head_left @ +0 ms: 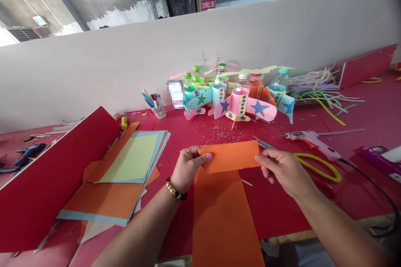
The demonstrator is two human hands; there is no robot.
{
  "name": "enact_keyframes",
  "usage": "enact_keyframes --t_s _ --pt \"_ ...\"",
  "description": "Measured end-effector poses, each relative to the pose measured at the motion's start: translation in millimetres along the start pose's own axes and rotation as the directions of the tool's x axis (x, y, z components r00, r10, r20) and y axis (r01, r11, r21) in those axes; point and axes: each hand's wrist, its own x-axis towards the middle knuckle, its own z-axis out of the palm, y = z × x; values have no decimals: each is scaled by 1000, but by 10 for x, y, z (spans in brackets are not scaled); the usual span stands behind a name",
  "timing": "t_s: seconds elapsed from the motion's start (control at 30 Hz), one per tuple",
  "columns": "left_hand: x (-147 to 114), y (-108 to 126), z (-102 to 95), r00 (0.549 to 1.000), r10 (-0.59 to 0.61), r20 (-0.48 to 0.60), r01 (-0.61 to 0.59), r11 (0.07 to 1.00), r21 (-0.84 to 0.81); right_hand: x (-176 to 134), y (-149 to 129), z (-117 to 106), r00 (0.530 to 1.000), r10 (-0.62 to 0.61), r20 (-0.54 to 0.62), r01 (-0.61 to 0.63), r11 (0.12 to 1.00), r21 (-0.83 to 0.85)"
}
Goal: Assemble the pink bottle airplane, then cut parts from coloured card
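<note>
While pinching orange strip [230, 157] by both ends in left grip [189, 167] and right grip [283, 170], holds long axis across far end of orange sheet [224, 217], nearer with left.

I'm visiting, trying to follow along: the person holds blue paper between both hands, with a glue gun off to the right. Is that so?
The color is wrong: the head view shows orange paper between the left hand and right hand, with the glue gun off to the right.
</note>
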Motion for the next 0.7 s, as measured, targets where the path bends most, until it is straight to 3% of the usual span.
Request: enact_keyframes --t_s 0.1,0.27,0.4,0.53,0.63,0.7 --pt "-1 10 -7 1000 12 -11 -13 1000 -18 19 -8 -25 993 -49 -109 56 997 59" --pt "-18 -28 8 997 -41 71 41 999 11 8 -36 7 997 -75 28 70 988 134" --pt "-13 -48 28 991 -73 116 69 997 35 -5 -30 32 999 -49 -9 49 998 45" --pt "2 -35 39 995 -78 69 76 997 33 8 2 43 1000 -27 7 26 996 81" --pt "-2 -18 51 996 -67 56 64 997 49 16 46 61 998 -37 -56 43 993 114" --pt "-7 -11 57 991 -79 103 72 995 72 15 68 73 991 -50 -124 67 989 129"
